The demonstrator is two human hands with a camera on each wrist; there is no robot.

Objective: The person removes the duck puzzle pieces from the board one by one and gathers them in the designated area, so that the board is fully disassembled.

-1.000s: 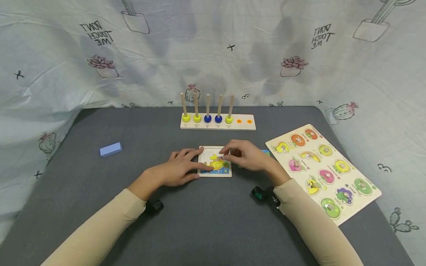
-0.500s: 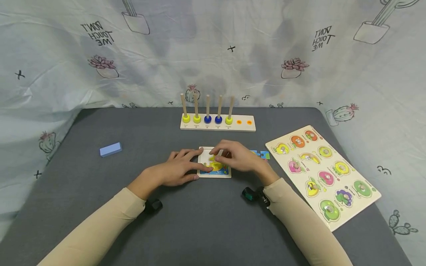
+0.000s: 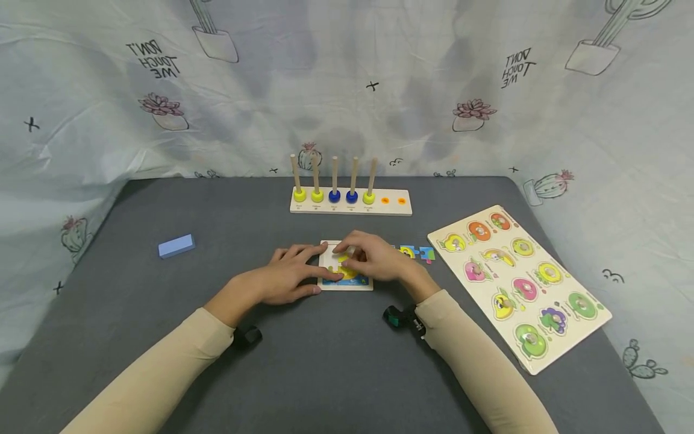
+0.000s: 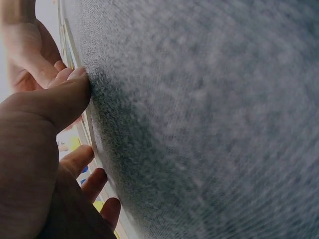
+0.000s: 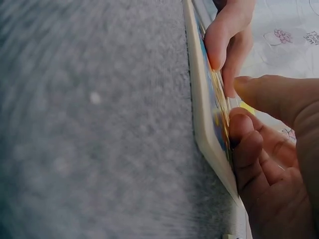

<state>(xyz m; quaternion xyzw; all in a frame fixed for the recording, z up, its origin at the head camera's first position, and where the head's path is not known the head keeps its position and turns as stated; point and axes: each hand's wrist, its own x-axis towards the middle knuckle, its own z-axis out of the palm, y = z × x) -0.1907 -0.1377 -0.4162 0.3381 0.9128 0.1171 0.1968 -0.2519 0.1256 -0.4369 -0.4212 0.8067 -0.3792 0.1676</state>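
Observation:
In the head view a small framed jigsaw puzzle lies in the table's middle, its picture yellow and blue. My left hand rests at its left side with fingers spread, one straight finger reaching over the picture. From the right, my right hand comes over the upper part of the frame with bent fingers. The right wrist view has its fingertips right at the puzzle surface, the thumb a little apart; I cannot tell whether a piece is between them. Two loose puzzle pieces lie right of the hand.
A wooden stand with upright pegs and yellow and blue rings stands behind the puzzle. A large fruit knob board lies at the right. A blue block is at the left. A patterned cloth hangs behind the table.
My right hand has moved left over the puzzle, uncovering the loose pieces at its right. My left hand has stayed at the frame's left side. The head view has shifted slightly.

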